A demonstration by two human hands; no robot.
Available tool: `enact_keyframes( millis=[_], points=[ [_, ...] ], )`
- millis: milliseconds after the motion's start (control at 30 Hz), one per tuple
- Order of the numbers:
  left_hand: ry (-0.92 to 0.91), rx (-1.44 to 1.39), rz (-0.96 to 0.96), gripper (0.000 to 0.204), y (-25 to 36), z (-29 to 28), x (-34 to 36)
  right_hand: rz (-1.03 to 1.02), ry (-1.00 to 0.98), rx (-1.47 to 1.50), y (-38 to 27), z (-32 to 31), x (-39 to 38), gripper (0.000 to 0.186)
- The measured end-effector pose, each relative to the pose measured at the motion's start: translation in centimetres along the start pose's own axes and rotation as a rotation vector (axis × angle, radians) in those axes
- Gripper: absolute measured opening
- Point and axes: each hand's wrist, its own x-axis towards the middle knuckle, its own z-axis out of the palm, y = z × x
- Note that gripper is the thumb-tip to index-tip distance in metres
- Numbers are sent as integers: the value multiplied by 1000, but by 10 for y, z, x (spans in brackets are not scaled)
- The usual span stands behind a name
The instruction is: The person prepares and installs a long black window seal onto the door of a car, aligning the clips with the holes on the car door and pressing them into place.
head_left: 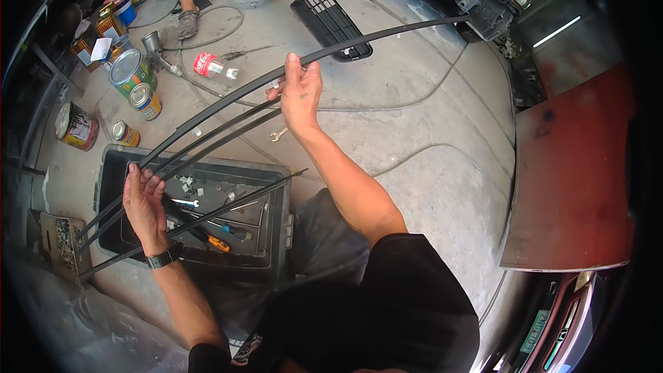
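Note:
A long, curved black trim strip [235, 96] runs across both hands, its far end reaching toward the upper right. My right hand [302, 97] grips it near the middle, thumb pointing up along its side. Lower on the left, my left hand [143, 206], with a dark wristwatch [164, 255] on its wrist, is closed around the same strip. Two thinner black strips [231, 135] run below it, passing close to both hands; whether the fingers also hold them is hard to see. Another black strip [238, 203] lies slantwise across a black plastic crate [280, 242].
The crate holds a wrench, an orange-handled tool and small clips. Paint cans [131, 72], a spray gun [153, 47] and a plastic bottle [215, 67] stand or lie at left. A hose [414, 107], a black grille [324, 10], a small wrench [278, 135] and a red panel [570, 179] are around. Another person's foot [187, 22] is beyond.

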Motion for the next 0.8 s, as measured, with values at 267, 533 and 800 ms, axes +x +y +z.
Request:
enact_keyframes(
  millis=[267, 533, 800],
  points=[
    [8, -10, 3, 21, 3, 8, -6, -2, -1, -50, -1, -3, 0, 36],
    [19, 1, 5, 25, 2, 1, -5, -28, -6, -61, -1, 5, 0, 34],
    [-74, -62, 9, 26, 4, 15, -10, -31, 44, -25, 5, -11, 10, 34]
  ],
)
